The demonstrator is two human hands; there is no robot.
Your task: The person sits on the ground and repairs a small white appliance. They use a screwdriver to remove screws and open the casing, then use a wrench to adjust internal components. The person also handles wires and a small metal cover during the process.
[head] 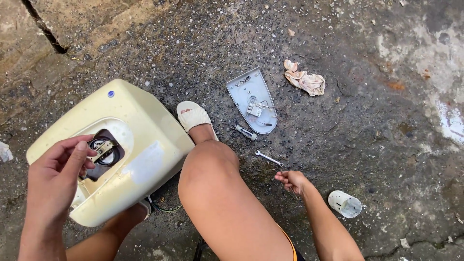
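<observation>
Cream-yellow plastic housing (pixel 140 145), one, lies on the concrete floor (pixel 367 125) with the left hand (pixel 53 181) in a loose, empty grip at its opening, while the right hand (pixel 291 181), fingertips pinched, hovers near one wrench (pixel 268 158), one grey cover plate (pixel 253 99), one rag (pixel 304 79) and one cup (pixel 345 204).

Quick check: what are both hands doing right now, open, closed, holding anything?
Left hand: fingers partly curled at the opening of the cream plastic housing; holding anything cannot be told.
Right hand: loosely curled near the small silver wrench, apparently empty.
</observation>
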